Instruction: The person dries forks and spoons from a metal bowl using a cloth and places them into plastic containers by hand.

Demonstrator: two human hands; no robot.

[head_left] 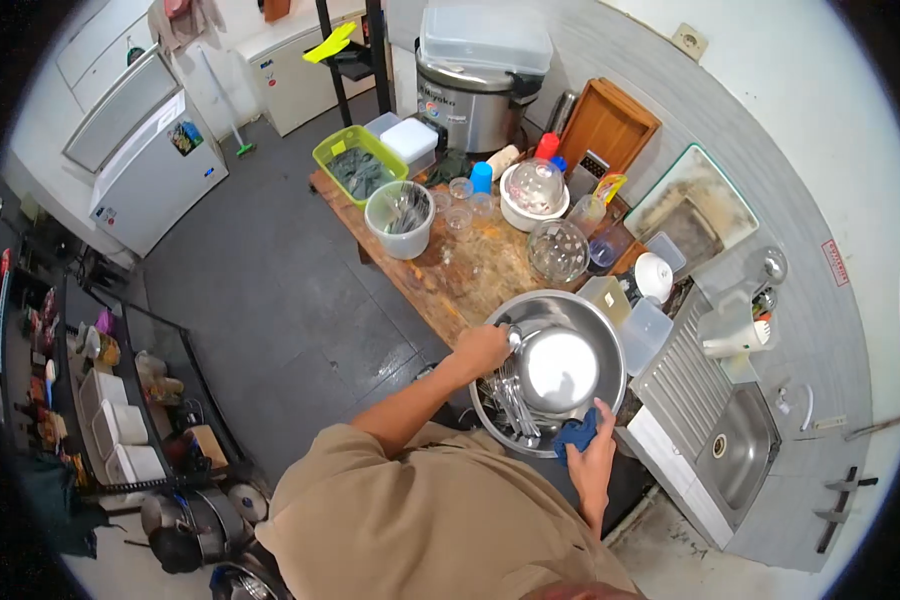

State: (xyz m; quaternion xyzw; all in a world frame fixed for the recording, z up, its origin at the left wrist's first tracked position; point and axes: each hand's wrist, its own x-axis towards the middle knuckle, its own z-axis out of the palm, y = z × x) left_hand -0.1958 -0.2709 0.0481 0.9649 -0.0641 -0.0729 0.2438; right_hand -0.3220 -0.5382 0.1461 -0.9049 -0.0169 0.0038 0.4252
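A large stainless steel bowl [612,345] sits at the near end of the wooden table, in front of my body. Several pieces of metal cutlery [513,408] lie in its left side. My left hand [482,351] is closed over the bowl's left rim, gripping what looks like a spoon [513,338] with its shiny rounded end showing. At the lower right rim, my right hand [596,446] holds a dark blue cloth [574,434] between thumb and fingers, against the bowl.
On the wooden table [460,275] stand a white bucket with utensils [400,225], a green basket [358,165], glass bowls [558,250] and a large rice cooker [467,105]. A sink [740,450] with a ridged drainboard [682,375] is at right. Shelves [120,420] line the left.
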